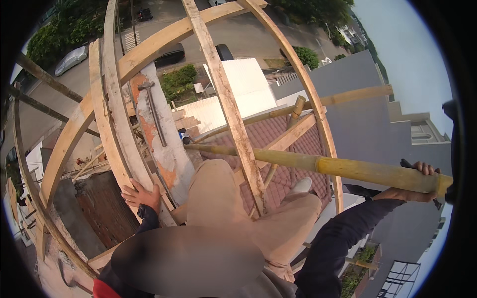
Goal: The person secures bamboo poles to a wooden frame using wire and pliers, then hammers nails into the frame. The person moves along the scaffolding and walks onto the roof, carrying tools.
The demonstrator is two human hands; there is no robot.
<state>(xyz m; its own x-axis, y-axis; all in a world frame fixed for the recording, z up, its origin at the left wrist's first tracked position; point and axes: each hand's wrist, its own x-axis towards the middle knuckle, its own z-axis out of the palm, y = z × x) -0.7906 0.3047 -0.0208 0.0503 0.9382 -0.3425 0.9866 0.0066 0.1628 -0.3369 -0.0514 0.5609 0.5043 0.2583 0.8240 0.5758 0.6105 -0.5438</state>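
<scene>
On the right of the frame, a yellow pole (367, 172) is held by the right hand (422, 181): that grip is closed, with fingers curled over the top near the thick end, though the thumb cannot be made out. The pole is stretched leftward to mid-frame, its thin end seen just beyond the raised knee, and it is crossed there by a wooden strip (231, 109).

At centre left, the left hand (141, 194) is laid on a beam (113, 144), its grip loose, fingers spread flat across the wood and not wrapped around it. Just above, a hammer (155, 114) is seen lying lengthwise on a rough ledge (176, 159), touched by neither hand.

The upper frame is spanned by a curved arch (144, 59); a second, slimmer rib (303, 74) is bent down toward the right. Below centre, the legs (213, 193) are spread apart, and a pale shoe (302, 185) is seen against red tiles (261, 188). At upper left, a covered car (72, 60) is parked by greenery.
</scene>
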